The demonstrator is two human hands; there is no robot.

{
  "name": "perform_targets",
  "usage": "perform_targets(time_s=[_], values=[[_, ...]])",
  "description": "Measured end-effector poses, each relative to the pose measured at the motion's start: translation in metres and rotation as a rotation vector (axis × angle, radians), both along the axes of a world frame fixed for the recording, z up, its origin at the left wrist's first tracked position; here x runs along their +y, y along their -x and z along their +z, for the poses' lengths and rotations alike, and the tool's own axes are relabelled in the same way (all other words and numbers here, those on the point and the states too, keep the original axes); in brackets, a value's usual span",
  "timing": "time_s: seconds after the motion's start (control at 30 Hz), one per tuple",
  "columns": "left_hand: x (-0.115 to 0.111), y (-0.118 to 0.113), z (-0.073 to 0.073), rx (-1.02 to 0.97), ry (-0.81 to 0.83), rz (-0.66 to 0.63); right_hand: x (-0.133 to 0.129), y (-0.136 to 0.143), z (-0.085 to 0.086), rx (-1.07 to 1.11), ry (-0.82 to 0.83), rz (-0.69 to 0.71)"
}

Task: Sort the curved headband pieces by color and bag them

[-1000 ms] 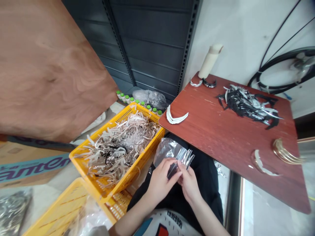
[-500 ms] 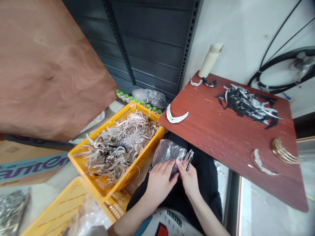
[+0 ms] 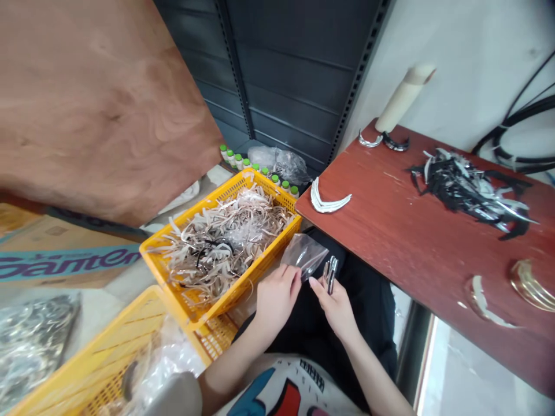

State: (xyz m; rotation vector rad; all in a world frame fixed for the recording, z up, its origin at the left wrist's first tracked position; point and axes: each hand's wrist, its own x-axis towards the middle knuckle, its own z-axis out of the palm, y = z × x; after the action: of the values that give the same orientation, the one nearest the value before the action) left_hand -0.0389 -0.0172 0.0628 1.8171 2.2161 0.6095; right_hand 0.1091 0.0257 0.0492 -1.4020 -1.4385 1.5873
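Fingers first: clamping shut on silvery strips (image 3: 330, 274) in the right hand (image 3: 337, 306), over the lap; gripping a clear bag (image 3: 307, 254) in the left hand (image 3: 276, 294), also closed, just beside. Pointing the silvery strips' free ends away from the body, keeping the long axis running forward with a slight lean rightward. Coming up close beyond those ends against the near edge of the red-brown table (image 3: 381, 231); meeting the yellow crate (image 3: 260, 267), full of tangled pale strips, ahead of the left hand. Showing farther out: curved white strips (image 3: 330, 206) near the table's corner, a black-and-silver pile (image 3: 468, 188), a pale roll (image 3: 403, 101), and green-capped bottles (image 3: 275, 180) behind the crate.
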Motion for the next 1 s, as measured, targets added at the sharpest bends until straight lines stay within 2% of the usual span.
perform_targets(time_s=[0.1,0.2,0.33,0.47,0.87,1.0], values=[[0.002,0.003,-0.004,-0.100,-0.019,-0.011,-0.001,-0.003,0.016,-0.013,-0.042,0.195],[0.003,-0.002,-0.007,-0.242,-0.021,-0.015,-0.001,-0.001,0.022,0.040,-0.066,0.284],[0.004,-0.008,-0.010,-0.345,-0.013,0.020,0.001,0.001,0.009,-0.010,-0.093,0.202],[0.006,-0.009,-0.010,-0.422,-0.005,0.023,0.001,-0.004,-0.003,-0.076,-0.208,0.113],[0.011,-0.005,-0.005,-0.528,-0.016,0.033,0.001,-0.013,-0.001,-0.175,-0.300,0.179],[0.013,-0.003,0.001,-0.521,-0.023,0.053,0.000,-0.017,0.004,-0.238,-0.350,0.269]])
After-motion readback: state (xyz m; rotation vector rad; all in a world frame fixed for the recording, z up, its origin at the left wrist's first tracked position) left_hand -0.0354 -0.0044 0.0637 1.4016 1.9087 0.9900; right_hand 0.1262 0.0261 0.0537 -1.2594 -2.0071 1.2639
